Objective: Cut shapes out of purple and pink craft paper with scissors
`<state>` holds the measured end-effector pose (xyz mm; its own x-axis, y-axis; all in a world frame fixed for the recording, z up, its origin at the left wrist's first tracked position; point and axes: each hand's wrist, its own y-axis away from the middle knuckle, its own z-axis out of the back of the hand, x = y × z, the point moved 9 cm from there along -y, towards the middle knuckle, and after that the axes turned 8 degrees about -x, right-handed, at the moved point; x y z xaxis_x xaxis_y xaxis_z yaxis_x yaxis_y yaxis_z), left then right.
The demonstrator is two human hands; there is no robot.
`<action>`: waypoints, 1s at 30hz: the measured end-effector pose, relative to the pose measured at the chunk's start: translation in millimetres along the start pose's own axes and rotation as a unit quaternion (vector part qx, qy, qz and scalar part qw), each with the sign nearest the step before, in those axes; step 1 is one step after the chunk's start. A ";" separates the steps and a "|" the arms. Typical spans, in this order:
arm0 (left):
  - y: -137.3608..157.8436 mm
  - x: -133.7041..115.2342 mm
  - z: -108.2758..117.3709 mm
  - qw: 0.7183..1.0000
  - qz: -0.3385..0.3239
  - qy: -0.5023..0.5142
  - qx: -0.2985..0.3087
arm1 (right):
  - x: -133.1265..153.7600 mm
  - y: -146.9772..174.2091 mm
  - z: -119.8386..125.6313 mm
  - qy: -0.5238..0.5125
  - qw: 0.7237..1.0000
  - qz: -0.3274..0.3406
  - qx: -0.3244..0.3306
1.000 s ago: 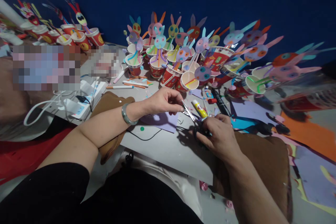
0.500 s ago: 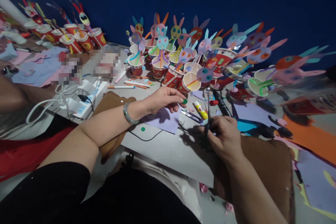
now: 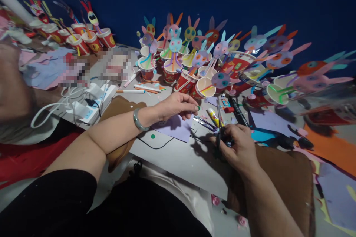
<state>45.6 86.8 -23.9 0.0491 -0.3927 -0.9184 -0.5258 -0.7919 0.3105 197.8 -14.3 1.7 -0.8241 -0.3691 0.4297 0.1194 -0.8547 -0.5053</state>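
Observation:
Between the thumb and fingers of my left hand (image 3: pixel 182 106) is a small green paper disc (image 3: pixel 198 108), mostly covered by the fingertips. This hand hovers over a sheet of purple paper (image 3: pixel 175 130). My right hand (image 3: pixel 239 144) is closed round the handles of dark scissors (image 3: pixel 218 118), whose blades point up and away from me. A gap separates the scissors from the green disc. Another green paper disc (image 3: pixel 152 136) lies on the table (image 3: pixel 191 168), left of the purple paper. Between my hands rest a second pair of scissors (image 3: pixel 205 123) and a yellow glue stick (image 3: pixel 213 116).
Several paper cups (image 3: pixel 205 87) with paper rabbit figures stand along the back. A power strip (image 3: pixel 96 109) with white cables is at left, near another person's arm (image 3: pixel 13 89). At right are a black marker (image 3: pixel 238 112), coloured paper (image 3: pixel 330 148) and a brown cushion (image 3: pixel 274 189).
The green disc in my left hand shows less, with more of it behind the fingers. At left, the other person's arm has moved up slightly. The whole view has shifted a little.

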 end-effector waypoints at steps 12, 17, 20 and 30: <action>-1.4 7.3 -0.2 1.000 0.001 -0.019 0.015 | -12.5 4.7 -7.0 -0.108 0.989 -0.092 0.039; -2.0 6.5 -0.4 0.999 -0.003 -0.028 0.018 | -10.5 3.2 -9.7 -0.104 0.989 -0.094 0.049; -1.6 4.5 0.0 0.999 -0.018 -0.035 0.013 | -7.9 2.4 -12.7 -0.102 0.988 -0.094 0.065; -1.8 -2.8 -0.6 0.996 -0.080 -0.041 0.004 | -2.3 7.5 -28.1 -0.159 0.965 -0.141 0.155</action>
<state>46.9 89.0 -21.8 0.0637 -0.2220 -0.9730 -0.5243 -0.8370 0.1566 185.0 -9.6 -24.2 -0.6417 -0.1563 0.7508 0.1157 -0.9875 -0.1067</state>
